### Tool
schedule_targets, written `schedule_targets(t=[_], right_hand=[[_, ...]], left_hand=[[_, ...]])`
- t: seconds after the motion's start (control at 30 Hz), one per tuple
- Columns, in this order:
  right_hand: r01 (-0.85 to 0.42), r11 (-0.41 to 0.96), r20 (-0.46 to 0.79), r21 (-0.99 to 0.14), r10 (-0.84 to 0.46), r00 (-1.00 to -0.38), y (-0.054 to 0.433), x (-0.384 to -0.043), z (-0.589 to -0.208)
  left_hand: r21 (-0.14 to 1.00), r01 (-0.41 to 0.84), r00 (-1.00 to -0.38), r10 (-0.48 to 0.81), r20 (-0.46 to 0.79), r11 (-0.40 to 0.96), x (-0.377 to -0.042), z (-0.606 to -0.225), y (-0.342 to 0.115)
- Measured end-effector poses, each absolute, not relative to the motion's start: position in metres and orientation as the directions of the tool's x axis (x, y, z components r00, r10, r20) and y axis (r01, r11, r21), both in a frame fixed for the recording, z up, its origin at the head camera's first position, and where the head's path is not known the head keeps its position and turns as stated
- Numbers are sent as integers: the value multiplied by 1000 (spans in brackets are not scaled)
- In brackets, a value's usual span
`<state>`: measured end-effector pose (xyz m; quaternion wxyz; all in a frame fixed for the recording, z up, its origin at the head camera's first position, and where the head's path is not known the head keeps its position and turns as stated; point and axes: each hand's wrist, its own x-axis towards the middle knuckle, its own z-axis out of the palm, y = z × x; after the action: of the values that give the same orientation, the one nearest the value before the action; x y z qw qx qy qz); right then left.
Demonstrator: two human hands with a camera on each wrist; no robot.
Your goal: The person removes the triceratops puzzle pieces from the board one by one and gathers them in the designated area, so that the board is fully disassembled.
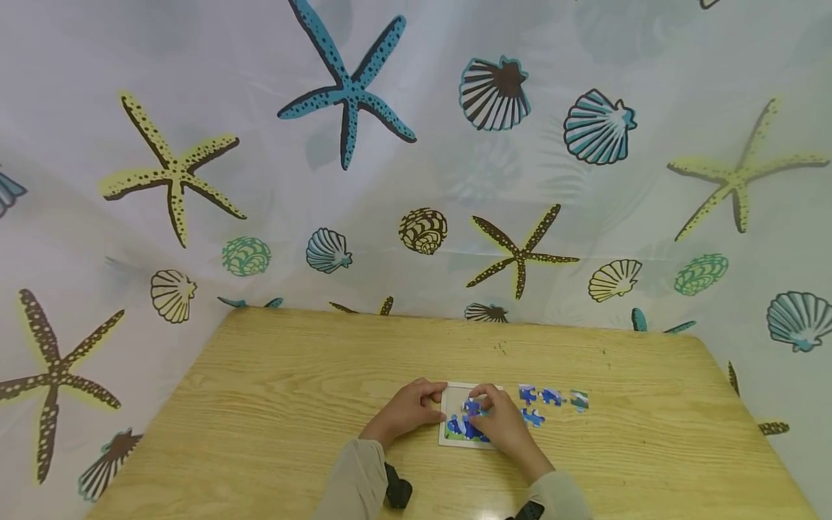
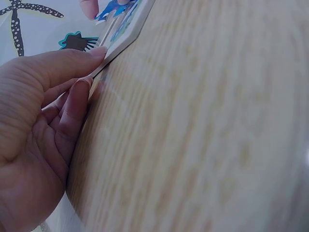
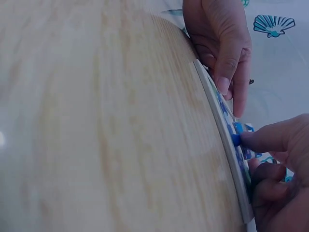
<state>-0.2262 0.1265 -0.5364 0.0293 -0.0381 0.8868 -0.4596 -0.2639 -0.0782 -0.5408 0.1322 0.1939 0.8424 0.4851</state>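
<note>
A shallow jigsaw tray (image 1: 443, 436) with a pale frame lies on the table, several blue and green pieces fitted along its lower part. My left hand (image 1: 409, 410) holds the tray's left edge; in the left wrist view the thumb (image 2: 99, 52) lies on the frame. Over the tray's right side, my right hand (image 1: 505, 425) pinches a blue jigsaw piece (image 1: 471, 406) between thumb and fingers. The right wrist view shows the right thumb (image 3: 256, 139) against blue piece edges just above the tray surface. The right hand hides part of the tray.
Several loose jigsaw pieces (image 1: 552, 397) lie on the wooden table (image 1: 292, 390) just right of the tray. A white curtain (image 1: 403, 180) printed with starfish and shells hangs behind the table and along both sides. Dark straps with cameras (image 1: 397, 488) sit on the wrists.
</note>
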Motion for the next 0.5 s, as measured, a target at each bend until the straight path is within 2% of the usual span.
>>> schedule_targets(t=[0.17, 0.4, 0.5], right_hand=[[21, 449, -30, -893, -12, -999, 126, -227, -541], [21, 389, -3, -921, 47, -999, 125, -227, -539], [52, 329, -27, -943, 79, -996, 126, -228, -539]], left_hand=[[866, 189, -894, 445, -42, 462, -263, -540, -78], [873, 186, -894, 446, -40, 451, -264, -542, -78], [875, 188, -892, 450, -37, 445, -264, -541, -78]])
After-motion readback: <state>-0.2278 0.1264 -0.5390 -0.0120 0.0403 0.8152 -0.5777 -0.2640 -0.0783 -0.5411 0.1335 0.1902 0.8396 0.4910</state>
